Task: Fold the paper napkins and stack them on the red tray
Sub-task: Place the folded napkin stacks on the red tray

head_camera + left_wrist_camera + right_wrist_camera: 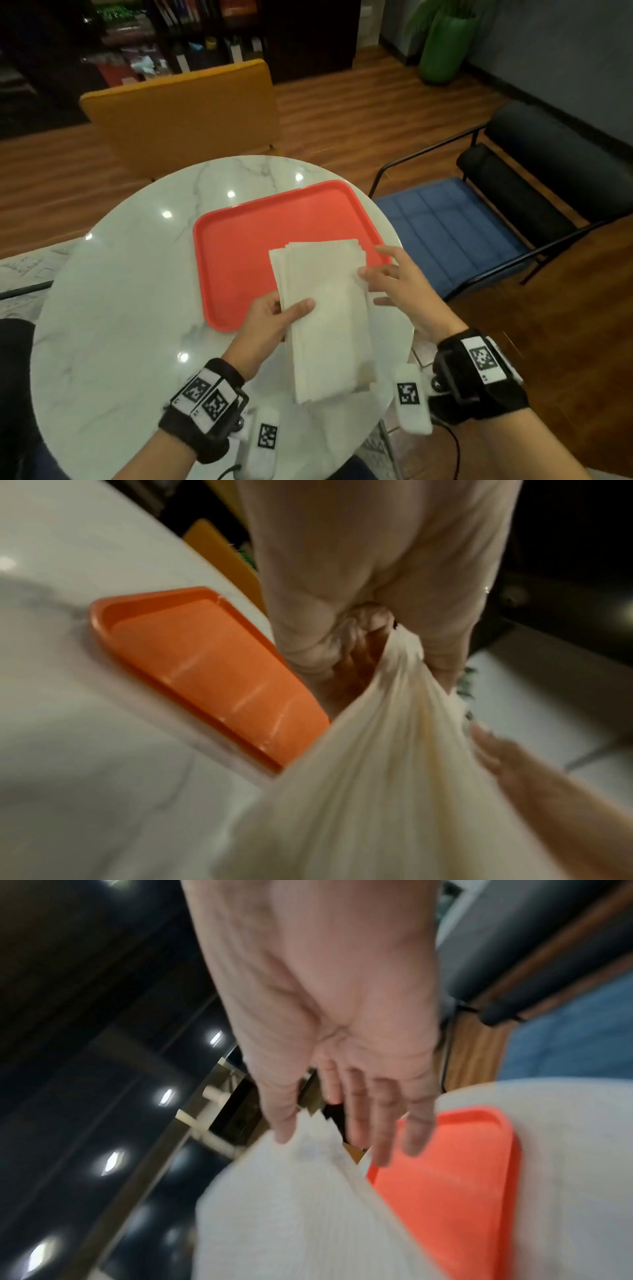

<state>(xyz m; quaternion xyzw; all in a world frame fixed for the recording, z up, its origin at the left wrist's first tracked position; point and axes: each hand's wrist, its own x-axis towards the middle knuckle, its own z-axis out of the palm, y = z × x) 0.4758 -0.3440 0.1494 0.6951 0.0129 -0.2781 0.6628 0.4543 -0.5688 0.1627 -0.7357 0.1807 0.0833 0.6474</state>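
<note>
A stack of white paper napkins (325,308) is lifted at a slant over the near edge of the red tray (246,246), which lies bare on the round marble table (130,308). My left hand (291,308) grips the stack's left edge, thumb on top and fingers underneath. My right hand (383,277) is at the stack's right edge, fingers straight and spread. In the left wrist view my left hand (377,631) pinches the bunched napkins (394,777) beside the tray (205,674). In the right wrist view my right hand (342,1123) is flat, thumb touching the napkins (291,1204) above the tray (445,1191).
A yellow chair (185,113) stands behind the table. A black-framed chair with a blue cushion (452,229) is close on the right. A green pot (442,44) and dark shelves (191,31) are farther back on the wooden floor.
</note>
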